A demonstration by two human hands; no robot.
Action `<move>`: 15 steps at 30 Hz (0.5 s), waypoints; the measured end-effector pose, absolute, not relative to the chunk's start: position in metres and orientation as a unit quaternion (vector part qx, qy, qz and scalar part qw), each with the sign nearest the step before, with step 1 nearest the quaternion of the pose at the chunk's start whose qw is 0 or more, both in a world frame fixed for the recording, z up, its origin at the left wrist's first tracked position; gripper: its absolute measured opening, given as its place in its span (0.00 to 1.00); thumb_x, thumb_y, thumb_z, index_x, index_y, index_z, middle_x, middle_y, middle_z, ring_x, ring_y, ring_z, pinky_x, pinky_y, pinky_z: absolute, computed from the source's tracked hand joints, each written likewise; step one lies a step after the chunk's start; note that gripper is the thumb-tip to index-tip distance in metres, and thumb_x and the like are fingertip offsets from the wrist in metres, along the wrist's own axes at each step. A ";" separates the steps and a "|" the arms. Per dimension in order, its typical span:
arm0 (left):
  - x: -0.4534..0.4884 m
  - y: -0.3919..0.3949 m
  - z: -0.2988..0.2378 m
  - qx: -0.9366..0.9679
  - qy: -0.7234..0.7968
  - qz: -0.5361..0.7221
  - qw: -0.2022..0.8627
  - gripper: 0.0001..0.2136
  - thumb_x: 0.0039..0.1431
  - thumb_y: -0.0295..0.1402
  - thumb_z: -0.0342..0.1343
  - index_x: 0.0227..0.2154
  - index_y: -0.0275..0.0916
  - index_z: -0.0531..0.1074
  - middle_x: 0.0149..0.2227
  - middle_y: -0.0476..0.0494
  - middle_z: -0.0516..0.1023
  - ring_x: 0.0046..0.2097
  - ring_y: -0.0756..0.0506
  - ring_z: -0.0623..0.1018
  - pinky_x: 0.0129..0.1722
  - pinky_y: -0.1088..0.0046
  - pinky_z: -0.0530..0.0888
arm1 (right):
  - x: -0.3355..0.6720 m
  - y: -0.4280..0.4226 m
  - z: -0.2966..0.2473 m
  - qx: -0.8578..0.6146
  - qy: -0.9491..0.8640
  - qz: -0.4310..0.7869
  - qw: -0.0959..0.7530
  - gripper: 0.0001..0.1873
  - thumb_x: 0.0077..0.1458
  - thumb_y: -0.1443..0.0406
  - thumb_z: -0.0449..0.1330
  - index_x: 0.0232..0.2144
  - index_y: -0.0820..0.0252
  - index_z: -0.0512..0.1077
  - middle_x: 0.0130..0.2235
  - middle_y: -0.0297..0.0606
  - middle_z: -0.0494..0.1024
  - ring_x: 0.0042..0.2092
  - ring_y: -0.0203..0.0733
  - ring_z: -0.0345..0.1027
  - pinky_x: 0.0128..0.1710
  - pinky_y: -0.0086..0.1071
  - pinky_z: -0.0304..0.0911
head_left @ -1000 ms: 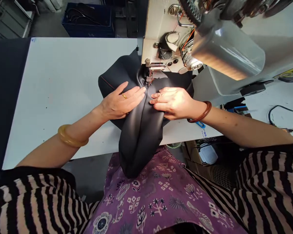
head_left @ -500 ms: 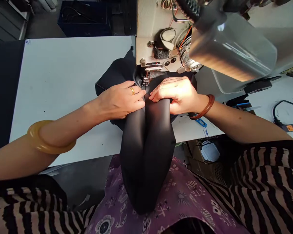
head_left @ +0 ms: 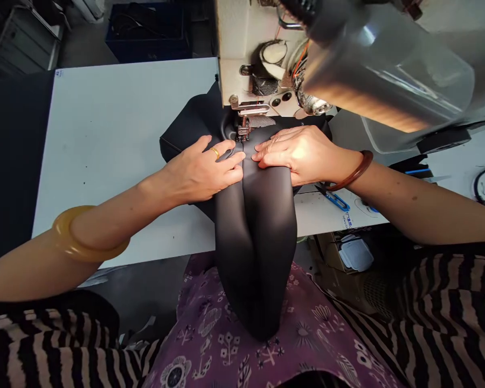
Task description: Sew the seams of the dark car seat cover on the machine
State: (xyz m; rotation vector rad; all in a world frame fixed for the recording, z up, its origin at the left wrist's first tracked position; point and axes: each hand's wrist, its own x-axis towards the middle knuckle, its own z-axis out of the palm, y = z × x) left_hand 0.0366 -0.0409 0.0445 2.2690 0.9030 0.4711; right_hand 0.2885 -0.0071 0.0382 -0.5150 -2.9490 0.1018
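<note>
Your left hand [head_left: 200, 172] and right hand [head_left: 295, 156] press flat and close together on the black leatherette [head_left: 256, 253], evenly either side of its fold [head_left: 244, 215], with the presser foot [head_left: 243, 129] just ahead of your fingertips.

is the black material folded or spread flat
Folded: the black material doubles along a central crease, held by the left hand and right hand.

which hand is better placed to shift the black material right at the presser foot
Probably the left, narrowly: the left hand has its fingertips on the black material just beside the presser foot, while the right hand lies slightly lower on the fold.
</note>
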 end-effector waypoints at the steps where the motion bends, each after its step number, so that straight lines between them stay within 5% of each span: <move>1: 0.037 -0.041 0.045 0.862 0.347 0.187 0.319 0.04 0.48 0.29 0.55 0.27 0.40 0.74 0.42 0.42 0.80 0.59 0.30 0.72 0.64 0.37 0.52 | 0.289 -0.006 0.038 -0.171 -0.982 0.033 0.075 0.14 0.63 0.64 0.52 0.40 0.62 0.76 0.44 0.43 0.82 0.53 0.46 0.74 0.54 0.43 0.68; 10: 0.027 -0.040 0.046 0.950 0.306 0.040 0.037 0.21 0.62 0.22 0.42 0.53 0.39 0.73 0.58 0.41 0.75 0.62 0.40 0.71 0.67 0.46 0.58 | 0.292 0.011 0.030 -0.117 -0.977 0.036 0.176 0.17 0.66 0.60 0.50 0.41 0.61 0.77 0.45 0.40 0.83 0.51 0.44 0.77 0.52 0.37 0.73; 15: 0.030 -0.042 0.045 0.955 0.293 -0.014 -0.047 0.20 0.61 0.22 0.43 0.52 0.36 0.73 0.57 0.40 0.76 0.57 0.38 0.74 0.61 0.52 0.68 | 0.293 0.009 0.026 -0.150 -0.970 0.068 0.179 0.13 0.63 0.60 0.54 0.40 0.58 0.77 0.46 0.38 0.83 0.52 0.46 0.76 0.54 0.42 0.72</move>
